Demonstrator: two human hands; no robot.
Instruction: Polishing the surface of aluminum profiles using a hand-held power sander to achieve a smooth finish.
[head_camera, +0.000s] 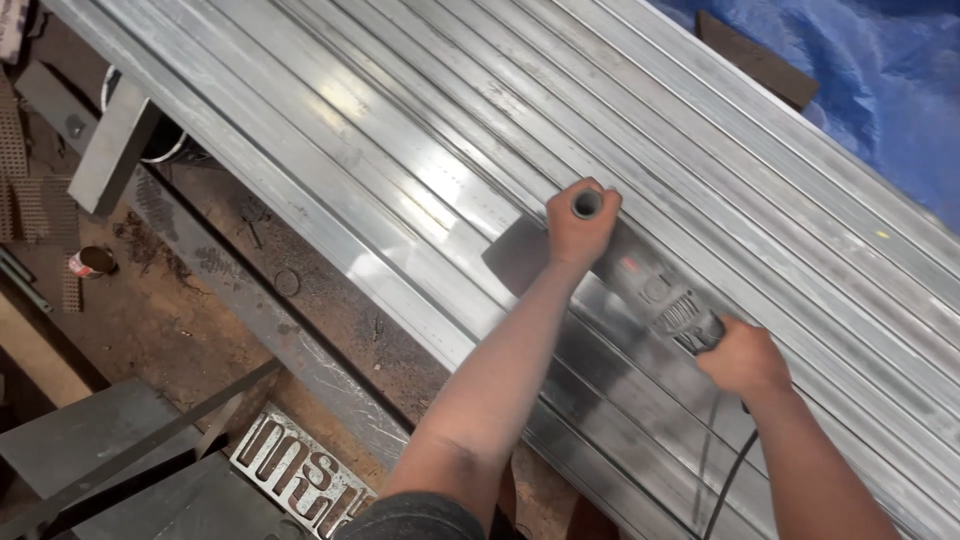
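Bare forearms, no gloves; dark grey garment at bottom edge

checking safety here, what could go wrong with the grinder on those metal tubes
1. Both hands are bare: the left hand grips the side handle right beside the grey angle grinder, so a kickback could reach the fingers.
2. The black power cord hangs by the right hand and might snag.
3. The long silver steel tubes lie loose and may shift.
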